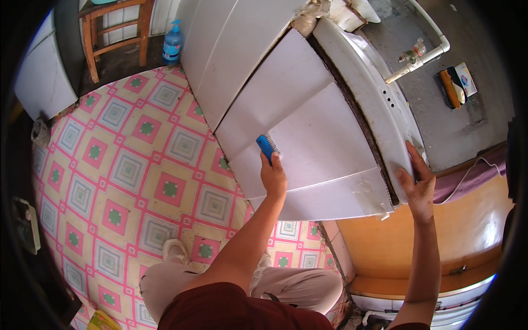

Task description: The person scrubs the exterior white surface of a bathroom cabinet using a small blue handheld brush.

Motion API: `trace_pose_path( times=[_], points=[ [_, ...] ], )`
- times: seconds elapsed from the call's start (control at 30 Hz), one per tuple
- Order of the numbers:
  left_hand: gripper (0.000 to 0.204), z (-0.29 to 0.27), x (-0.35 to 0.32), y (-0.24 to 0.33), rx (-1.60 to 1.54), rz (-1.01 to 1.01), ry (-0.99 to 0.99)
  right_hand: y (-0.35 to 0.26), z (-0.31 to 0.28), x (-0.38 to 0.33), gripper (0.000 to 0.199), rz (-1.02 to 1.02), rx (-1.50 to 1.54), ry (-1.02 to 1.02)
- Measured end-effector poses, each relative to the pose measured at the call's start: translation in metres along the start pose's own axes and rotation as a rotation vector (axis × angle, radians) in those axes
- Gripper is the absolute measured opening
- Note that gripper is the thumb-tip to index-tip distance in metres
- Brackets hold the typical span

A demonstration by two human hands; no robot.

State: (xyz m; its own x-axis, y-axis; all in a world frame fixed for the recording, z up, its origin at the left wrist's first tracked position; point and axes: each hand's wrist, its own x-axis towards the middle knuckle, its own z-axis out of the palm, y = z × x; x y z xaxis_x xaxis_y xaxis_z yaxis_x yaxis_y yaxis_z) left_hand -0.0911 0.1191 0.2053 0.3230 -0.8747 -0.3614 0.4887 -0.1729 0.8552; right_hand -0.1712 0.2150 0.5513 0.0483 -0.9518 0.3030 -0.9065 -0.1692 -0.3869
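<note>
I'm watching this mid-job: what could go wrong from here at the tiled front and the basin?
The left hand holds the blue brush near one end, so it might twist or slip under pressure.
The right hand is on the rim of the white basin; if it leans hard there, it could slip or strain the rim.
The white tiles look ragged at the lower right corner, so scrubbing there might snag bristles.

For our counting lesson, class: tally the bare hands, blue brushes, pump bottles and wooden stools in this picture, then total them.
Hands: 2 (left hand, right hand)
Blue brush: 1
Pump bottle: 1
Wooden stool: 1
Total: 5
</note>
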Motion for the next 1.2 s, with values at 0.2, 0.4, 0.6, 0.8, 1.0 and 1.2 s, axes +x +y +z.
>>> trace_pose_path(
  times=[0.2, 0.4, 0.6, 0.8, 1.0, 1.2],
  points=[
    [0.054, 0.030, -0.093, 0.112, -0.091, 0.227, -0.244, 0.002, 0.000, -0.002, 0.049, 0.014, -0.014, 0.002],
    [0.061, 0.031, -0.115, 0.104, -0.004, 0.368, -0.411, 0.007, -0.001, -0.003, 0.050, 0.016, 0.028, 0.004],
    [0.058, 0.012, -0.071, 0.036, 0.026, 0.343, -0.163, 0.004, -0.002, -0.004, 0.051, 0.020, 0.036, 0.000],
    [0.061, 0.026, -0.101, 0.089, 0.024, 0.288, -0.299, 0.007, -0.001, -0.003, 0.051, 0.007, 0.034, -0.001],
    [0.060, 0.027, -0.130, 0.123, 0.014, 0.408, -0.508, 0.004, -0.002, -0.003, 0.051, 0.005, -0.008, 0.013],
    [0.058, 0.012, -0.082, 0.032, 0.199, 0.324, -0.195, 0.005, 0.000, -0.001, 0.049, -0.011, 0.000, 0.000]
  ],
)
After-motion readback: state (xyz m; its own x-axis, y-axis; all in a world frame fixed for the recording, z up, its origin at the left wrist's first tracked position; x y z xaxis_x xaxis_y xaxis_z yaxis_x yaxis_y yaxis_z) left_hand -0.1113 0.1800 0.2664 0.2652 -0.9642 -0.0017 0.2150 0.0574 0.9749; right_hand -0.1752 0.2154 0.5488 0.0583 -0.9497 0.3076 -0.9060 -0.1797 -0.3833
